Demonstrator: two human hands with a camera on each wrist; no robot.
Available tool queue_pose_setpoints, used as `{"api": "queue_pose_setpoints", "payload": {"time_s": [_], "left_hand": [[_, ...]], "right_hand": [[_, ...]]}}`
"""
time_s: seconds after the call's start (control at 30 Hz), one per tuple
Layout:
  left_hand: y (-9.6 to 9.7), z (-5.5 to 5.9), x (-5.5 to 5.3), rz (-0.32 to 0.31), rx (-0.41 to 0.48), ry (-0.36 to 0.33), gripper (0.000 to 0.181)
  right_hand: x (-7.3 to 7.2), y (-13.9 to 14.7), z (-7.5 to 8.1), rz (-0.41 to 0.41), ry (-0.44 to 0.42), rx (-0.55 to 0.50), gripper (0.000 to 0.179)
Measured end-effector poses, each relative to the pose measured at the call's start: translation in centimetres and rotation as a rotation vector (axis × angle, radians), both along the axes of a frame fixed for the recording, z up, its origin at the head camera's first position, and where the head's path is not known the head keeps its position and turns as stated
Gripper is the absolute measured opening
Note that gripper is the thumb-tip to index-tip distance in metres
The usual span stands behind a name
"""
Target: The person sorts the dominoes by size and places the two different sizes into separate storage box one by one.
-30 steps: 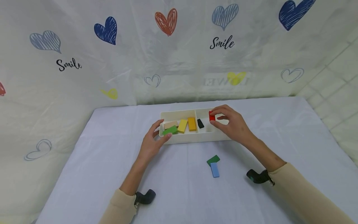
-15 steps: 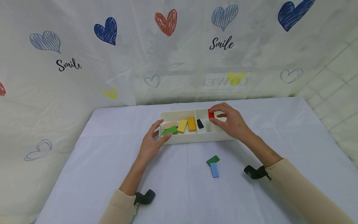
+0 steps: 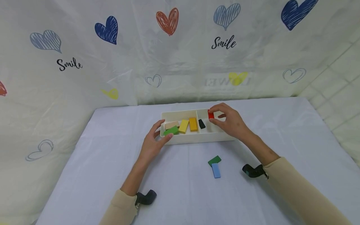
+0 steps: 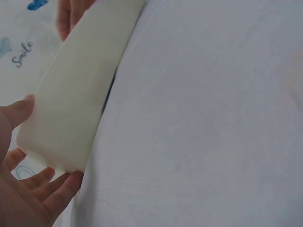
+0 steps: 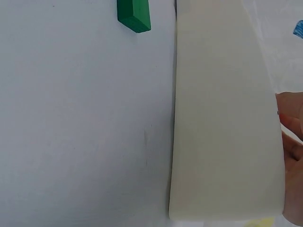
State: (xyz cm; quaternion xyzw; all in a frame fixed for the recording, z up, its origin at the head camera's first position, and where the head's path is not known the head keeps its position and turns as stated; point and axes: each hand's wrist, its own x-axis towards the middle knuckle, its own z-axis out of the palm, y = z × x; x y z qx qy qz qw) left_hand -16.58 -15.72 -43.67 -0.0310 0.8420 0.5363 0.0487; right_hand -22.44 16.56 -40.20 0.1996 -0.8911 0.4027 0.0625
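Observation:
A white divided box lies across the middle of the table. My left hand holds its left end, thumb at the front rim and fingers round the end wall, as the left wrist view also shows. Over the right compartment my right hand pinches a red block between thumb and fingers. A black block lies in that compartment near the divider. The left compartment has a beige block, a light green block, a yellow block and an orange-yellow block.
In front of the box, a dark green block and a blue block lie on the white tablecloth, touching or overlapping. A patterned curtain hangs behind the table.
My right hand has shifted slightly left and up with the red block, and its forearm has moved left. The left hand and the box look still.

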Motion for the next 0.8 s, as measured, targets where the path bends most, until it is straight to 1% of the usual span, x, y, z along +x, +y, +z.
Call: {"api": "queue_pose_setpoints", "payload": {"time_s": [0.17,0.43,0.8], "left_hand": [[0.01,-0.05,-0.01,0.002,-0.004,-0.002,0.072],[-0.02,-0.07,0.00,-0.006,0.002,0.007,0.072],[-0.10,-0.04,0.00,-0.009,0.010,0.008,0.072]], "right_hand": [[-0.27,-0.10,-0.15,-0.003,-0.008,0.019,0.036],[-0.31,-0.14,-0.19,-0.027,-0.056,0.046,0.035],[0.10,-0.23,0.00,-0.047,-0.054,0.021,0.032]]}}
